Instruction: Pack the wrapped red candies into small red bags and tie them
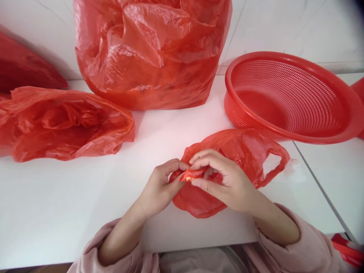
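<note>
Between my two hands is a red chili pepper (192,174), split open, with pale yellow seeds showing on its near side. The fingers of my left hand (165,181) pinch its left end. My right hand (224,178) grips the other end between thumb and fingers, which partly hide the pepper. Directly beneath both hands lies a crumpled red plastic bag (199,204) on the white countertop (71,201). Its handle loop (280,167) spreads out to the right. What that bag holds is hidden by my hands.
A large, full red plastic bag (153,57) stands against the tiled wall. To the left sits an open red bag (71,132), with another dark red bag (25,64) behind. A red perforated basket (284,132) tilts at the right, near a counter seam (318,185).
</note>
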Demonstrator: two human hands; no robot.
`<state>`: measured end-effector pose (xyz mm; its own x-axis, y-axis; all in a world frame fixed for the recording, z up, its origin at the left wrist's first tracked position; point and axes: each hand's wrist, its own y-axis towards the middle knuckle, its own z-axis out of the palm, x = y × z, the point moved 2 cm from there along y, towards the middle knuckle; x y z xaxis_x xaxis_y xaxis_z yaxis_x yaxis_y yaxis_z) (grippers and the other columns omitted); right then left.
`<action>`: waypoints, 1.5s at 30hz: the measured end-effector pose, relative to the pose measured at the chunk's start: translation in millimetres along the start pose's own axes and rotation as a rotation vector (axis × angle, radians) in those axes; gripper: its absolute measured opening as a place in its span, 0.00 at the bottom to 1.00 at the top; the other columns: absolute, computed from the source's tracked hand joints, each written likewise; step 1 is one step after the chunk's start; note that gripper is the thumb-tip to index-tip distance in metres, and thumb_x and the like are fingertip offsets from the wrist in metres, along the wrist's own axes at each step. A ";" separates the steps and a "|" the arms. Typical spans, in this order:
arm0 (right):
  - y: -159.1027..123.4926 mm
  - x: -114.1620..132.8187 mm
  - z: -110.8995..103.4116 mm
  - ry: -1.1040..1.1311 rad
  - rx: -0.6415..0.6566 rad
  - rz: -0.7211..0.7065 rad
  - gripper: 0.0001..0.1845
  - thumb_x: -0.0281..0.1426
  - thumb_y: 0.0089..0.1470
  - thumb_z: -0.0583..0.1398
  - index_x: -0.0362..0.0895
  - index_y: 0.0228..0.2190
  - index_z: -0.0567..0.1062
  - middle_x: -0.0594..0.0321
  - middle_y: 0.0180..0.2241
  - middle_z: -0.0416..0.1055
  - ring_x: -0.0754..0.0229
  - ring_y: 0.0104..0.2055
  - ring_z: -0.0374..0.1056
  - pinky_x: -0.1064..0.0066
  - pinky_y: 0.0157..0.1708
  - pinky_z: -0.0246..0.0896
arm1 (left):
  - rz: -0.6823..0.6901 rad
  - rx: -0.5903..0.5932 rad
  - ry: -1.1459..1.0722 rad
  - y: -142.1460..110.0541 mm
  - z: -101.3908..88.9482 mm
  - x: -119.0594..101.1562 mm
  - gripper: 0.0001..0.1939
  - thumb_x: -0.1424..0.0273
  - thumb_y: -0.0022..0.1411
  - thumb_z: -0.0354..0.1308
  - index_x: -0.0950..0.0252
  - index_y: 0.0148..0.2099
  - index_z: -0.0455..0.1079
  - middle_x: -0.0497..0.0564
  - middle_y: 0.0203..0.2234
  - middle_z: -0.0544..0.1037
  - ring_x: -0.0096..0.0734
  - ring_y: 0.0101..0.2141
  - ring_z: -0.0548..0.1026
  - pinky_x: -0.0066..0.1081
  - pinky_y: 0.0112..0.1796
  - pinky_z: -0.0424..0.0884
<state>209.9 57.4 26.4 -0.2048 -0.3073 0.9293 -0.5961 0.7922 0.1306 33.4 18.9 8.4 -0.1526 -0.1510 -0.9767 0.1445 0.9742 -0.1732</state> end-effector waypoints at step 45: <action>-4.2 1.4 -20.5 -0.213 -0.169 -0.272 0.12 0.20 0.57 0.57 0.48 0.35 0.75 0.59 0.43 0.74 0.59 0.44 0.73 0.64 0.42 0.72 | 0.065 -0.078 -0.010 -1.2 -6.4 1.2 0.20 0.54 0.67 0.50 0.63 0.33 0.74 0.49 0.27 0.73 0.30 0.30 0.69 0.30 0.33 0.63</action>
<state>228.0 64.5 34.2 -0.2238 -0.6071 0.7625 -0.5185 0.7366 0.4343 26.8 18.6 8.3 -0.1355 -0.0881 -0.9869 0.0774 0.9920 -0.0992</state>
